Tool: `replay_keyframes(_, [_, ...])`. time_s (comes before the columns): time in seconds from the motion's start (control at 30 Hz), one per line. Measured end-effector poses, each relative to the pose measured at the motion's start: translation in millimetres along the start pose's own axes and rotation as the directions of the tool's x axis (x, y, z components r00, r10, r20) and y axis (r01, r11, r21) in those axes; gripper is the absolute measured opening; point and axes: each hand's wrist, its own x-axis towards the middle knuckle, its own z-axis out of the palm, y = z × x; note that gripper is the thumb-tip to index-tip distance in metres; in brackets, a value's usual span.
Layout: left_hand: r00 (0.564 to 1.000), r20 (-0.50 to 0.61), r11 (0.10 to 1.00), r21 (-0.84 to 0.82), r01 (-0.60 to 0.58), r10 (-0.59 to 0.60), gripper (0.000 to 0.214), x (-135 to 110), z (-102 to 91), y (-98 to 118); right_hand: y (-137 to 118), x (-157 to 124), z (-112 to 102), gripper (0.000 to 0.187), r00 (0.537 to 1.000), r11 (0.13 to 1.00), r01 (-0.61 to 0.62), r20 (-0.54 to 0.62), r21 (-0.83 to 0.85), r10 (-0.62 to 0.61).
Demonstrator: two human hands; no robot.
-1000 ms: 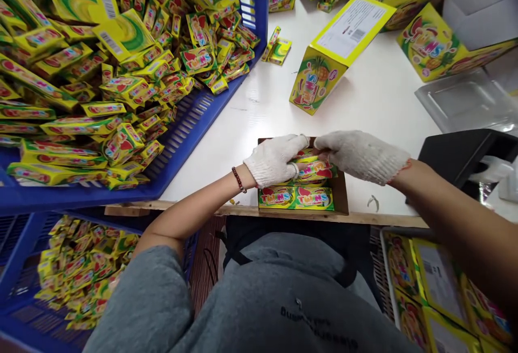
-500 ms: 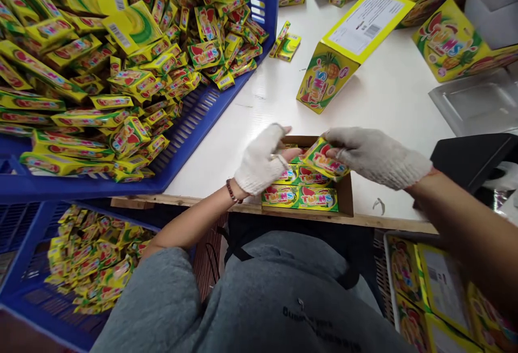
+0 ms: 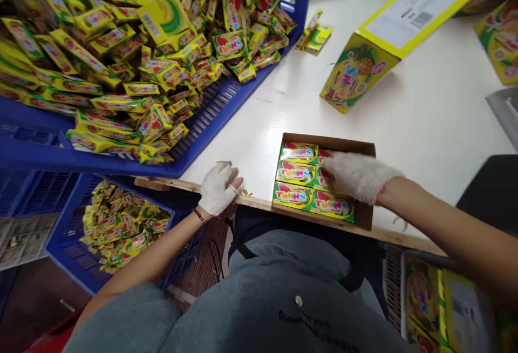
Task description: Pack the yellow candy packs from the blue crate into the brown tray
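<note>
My right hand [image 3: 352, 176], in a white fingerless glove, reaches into a brown cardboard tray [image 3: 367, 214] at the table's front edge. Rows of small yellow-green Twins boxes [image 3: 294, 194] lie flat in that tray, faces up. The right fingertips are over the right-hand column, blurred and partly hidden, so a grip on any box there cannot be made out. To the left of the tray, my left hand [image 3: 218, 188], gloved likewise, hovers at the table edge. Its thumb stands apart from the fingers and nothing shows in it.
A blue crate [image 3: 243, 86] heaped with small Twins boxes fills the left of the white table [image 3: 259, 121]. Below it stands another filled blue crate [image 3: 65, 239]. A large Twins carton [image 3: 356, 72] stands behind the tray. At lower right, packed cartons [image 3: 424, 288] sit low.
The small Twins box that my right hand held above the tray is no longer seen there; that hand is now down in the tray. My left hand has moved away leftward. The view has shifted.
</note>
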Motion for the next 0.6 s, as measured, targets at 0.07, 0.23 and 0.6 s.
replay_keyframes(0.07, [0.997, -0.056, 0.996, -0.066, -0.053, 0.049, 0.026, 26, 5.5, 8, -1, 1, 7, 0.015, 0.994, 0.999, 0.03, 0.107, -0.024, -0.027])
replay_keyframes(0.23, [0.98, -0.191, 0.998, -0.035, -0.053, 0.046, 0.037, 160, -6.3, 23, -10, 15, 5, 0.023, 0.975, 0.995, 0.033, 0.221, -0.092, -0.011])
replay_keyframes(0.6, [0.893, -0.318, 0.812, -0.577, 0.086, -0.32, 0.043, 301, -34.7, 53, -23, -2, 6, 0.027, 0.996, 0.997, -0.061, 0.076, 0.047, 0.057])
